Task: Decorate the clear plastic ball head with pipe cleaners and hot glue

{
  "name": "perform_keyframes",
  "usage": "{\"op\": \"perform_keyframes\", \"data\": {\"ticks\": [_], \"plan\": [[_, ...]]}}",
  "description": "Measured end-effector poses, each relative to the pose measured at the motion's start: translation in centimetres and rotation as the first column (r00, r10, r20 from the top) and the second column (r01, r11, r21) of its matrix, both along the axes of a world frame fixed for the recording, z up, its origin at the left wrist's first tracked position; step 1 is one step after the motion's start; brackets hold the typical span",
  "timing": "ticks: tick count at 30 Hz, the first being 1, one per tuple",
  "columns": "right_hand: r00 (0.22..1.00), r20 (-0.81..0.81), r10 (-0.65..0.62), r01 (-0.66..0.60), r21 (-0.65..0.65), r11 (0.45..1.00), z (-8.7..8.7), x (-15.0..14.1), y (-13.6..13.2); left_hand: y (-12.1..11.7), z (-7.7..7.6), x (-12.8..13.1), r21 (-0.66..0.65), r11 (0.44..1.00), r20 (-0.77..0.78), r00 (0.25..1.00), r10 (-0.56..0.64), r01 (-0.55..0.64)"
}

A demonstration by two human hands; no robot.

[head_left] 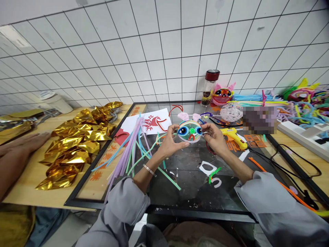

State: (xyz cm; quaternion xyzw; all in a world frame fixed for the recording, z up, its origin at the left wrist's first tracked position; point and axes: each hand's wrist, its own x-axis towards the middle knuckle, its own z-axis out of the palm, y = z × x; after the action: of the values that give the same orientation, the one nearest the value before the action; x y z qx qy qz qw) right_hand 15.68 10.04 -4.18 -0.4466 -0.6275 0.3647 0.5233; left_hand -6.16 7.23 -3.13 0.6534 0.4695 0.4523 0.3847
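- Across from me, a pair of hands holds up a small animal-face ornament (pixel 190 131) with pink ears, big blue-rimmed eyes and a green nose, just above the middle of a black-framed glass tabletop (pixel 164 195).
- The left hand (pixel 168 142) grips the ornament's left side, its thumb stretched along the lower rim.
- The right hand (pixel 214 137) pinches the opposite edge, beside the other eye; exactly what its fingertips press is too small to tell.
- Holding it by the sides looks wise: the face tips toward the wearer, and both eyes can be compared for level.
- I would press lightly; the fuzzy ears look easy to bend, and a thumb sliding inward could shift an eye.
- The yellow glue gun (pixel 233 137) lies just beyond the right hand; its black cord (pixel 267 157) is best kept clear of that forearm.
- Purple and green pipe cleaners (pixel 127 151) fan out by the left forearm, where a sleeve might drag them.
- Further left, a co-worker's hand (pixel 32 141) rests near crumpled gold foil (pixel 77 137).
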Motion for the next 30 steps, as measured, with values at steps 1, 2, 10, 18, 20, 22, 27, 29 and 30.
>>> {"op": "perform_keyframes", "data": {"ticks": [1, 2, 10, 18, 20, 22, 27, 29, 30], "plan": [[1.0, -0.009, 0.002, -0.002, 0.001, 1.0, -0.01, 0.0, 0.01, 0.03, 0.01, 0.0, -0.003, 1.0, 0.001, 1.0, -0.002, 0.002], [1.0, -0.019, 0.005, -0.005, 0.002, 1.0, -0.01, -0.01, 0.02, 0.06, 0.02, 0.01, -0.003, 1.0, 0.003, 1.0, -0.005, 0.005], [0.997, -0.08, 0.012, -0.009, 0.029, 1.0, -0.22, -0.19, 0.22, 0.22, -0.04, 0.03, 0.005, 1.0, 0.054, 0.998, -0.029, 0.028], [1.0, -0.009, -0.005, 0.005, 0.012, 1.0, 0.06, -0.21, -0.05, 0.24, -0.32, -0.02, 0.038, 0.999, -0.006, 0.999, -0.039, 0.039], [1.0, -0.011, -0.011, 0.011, 0.001, 1.0, 0.21, -0.28, -0.14, 0.3, -0.49, -0.02, 0.054, 0.998, -0.002, 0.999, -0.036, 0.036], [1.0, -0.021, -0.015, 0.015, -0.006, 1.0, 0.3, -0.34, -0.17, 0.34, -0.55, -0.01, 0.062, 0.997, -0.004, 0.999, -0.035, 0.035], [0.999, -0.034, -0.014, 0.013, -0.015, 1.0, 0.3, -0.35, -0.13, 0.21, -0.18, 0.07, 0.058, 0.997, 0.002, 0.999, -0.049, 0.048], [0.999, -0.031, -0.009, 0.008, -0.017, 1.0, 0.29, -0.34, -0.13, 0.16, -0.09, 0.04, 0.042, 0.997, 0.012, 0.998, -0.058, 0.057], [1.0, -0.03, -0.008, 0.007, -0.017, 1.0, 0.29, -0.35, -0.14, 0.16, -0.1, 0.01, 0.032, 0.998, 0.019, 0.998, -0.058, 0.057]]}}
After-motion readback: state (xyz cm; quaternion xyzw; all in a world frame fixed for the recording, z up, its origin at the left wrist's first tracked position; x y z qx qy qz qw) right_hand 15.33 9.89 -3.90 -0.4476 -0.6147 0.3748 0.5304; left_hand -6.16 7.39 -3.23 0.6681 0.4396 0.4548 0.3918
